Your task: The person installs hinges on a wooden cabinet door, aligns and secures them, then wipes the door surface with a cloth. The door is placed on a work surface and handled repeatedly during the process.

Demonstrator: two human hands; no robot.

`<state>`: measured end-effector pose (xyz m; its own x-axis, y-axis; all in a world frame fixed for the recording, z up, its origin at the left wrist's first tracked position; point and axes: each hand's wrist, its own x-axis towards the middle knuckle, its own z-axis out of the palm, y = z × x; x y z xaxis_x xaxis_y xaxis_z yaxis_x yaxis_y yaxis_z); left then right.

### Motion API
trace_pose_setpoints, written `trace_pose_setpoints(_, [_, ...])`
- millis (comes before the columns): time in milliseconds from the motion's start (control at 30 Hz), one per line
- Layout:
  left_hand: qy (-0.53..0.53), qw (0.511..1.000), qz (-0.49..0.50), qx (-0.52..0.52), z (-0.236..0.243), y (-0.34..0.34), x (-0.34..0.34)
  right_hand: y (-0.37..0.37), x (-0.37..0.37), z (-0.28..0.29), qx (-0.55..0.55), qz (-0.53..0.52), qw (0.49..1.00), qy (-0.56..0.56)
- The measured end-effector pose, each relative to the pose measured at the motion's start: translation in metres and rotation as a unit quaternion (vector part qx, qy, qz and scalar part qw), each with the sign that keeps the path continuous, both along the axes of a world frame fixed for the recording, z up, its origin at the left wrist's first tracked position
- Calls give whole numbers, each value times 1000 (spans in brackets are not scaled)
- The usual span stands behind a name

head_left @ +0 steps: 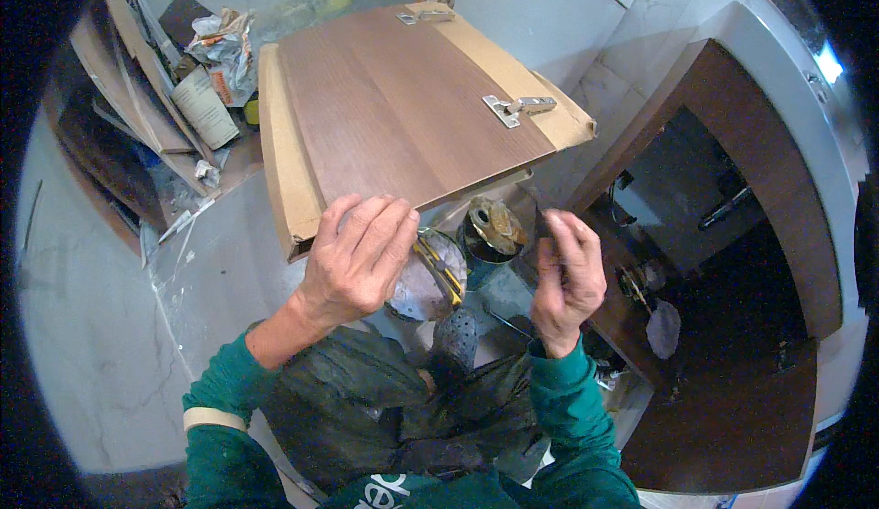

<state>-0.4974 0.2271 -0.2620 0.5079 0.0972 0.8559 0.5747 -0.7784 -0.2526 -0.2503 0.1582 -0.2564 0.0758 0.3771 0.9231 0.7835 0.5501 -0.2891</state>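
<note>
A brown wood-grain cabinet door [394, 106] with two metal hinges [517, 109] lies on a flat cardboard box [284, 134] in front of me. My left hand [355, 257] rests on its near edge, fingers laid over the top and close together; the thumb is hidden. Right of the door's near corner, my right hand [569, 280] is closed in a pinch on a thin dark flat piece [540, 221], too dim to name. Between my hands stand an open tin [494, 232] with a crusted brownish top and a round whitish container [417, 294] with a yellow-and-black utility knife [442, 271] on it.
On the right stands a dark brown cabinet frame [732, 408] with a white top edge. Boards [137, 79] and crumpled wrapping [222, 47] lean at the back left. Beyond the door is a white tank-like fixture [540, 15]. My shoe [455, 340] is below the tins.
</note>
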Motion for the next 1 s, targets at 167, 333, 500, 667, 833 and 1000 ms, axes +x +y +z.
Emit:
trace_pose_setpoints(167, [15, 1000, -2, -13, 3, -2, -34, 30, 12, 19, 27, -32, 954, -295])
trace_pose_setpoints(333, [25, 991, 72, -112, 4, 1, -55, 58, 26, 8, -54, -52, 883, -463])
trace_pose_setpoints(500, [-13, 993, 40, -106, 1, 16, -53, 58, -9, 7, -15, -40, 931, -363])
trace_pose_setpoints(667, [-39, 997, 20, -59, -6, 24, -55, 39, -73, -15, -69, 103, 914, -387])
trace_pose_setpoints(833, [-47, 997, 13, -53, -7, 28, -57, 64, -20, 8, -42, 22, 915, -400])
trace_pose_setpoints(1000, [-65, 996, -6, -59, -9, 24, -52, 54, -45, -8, -17, -19, 947, -321])
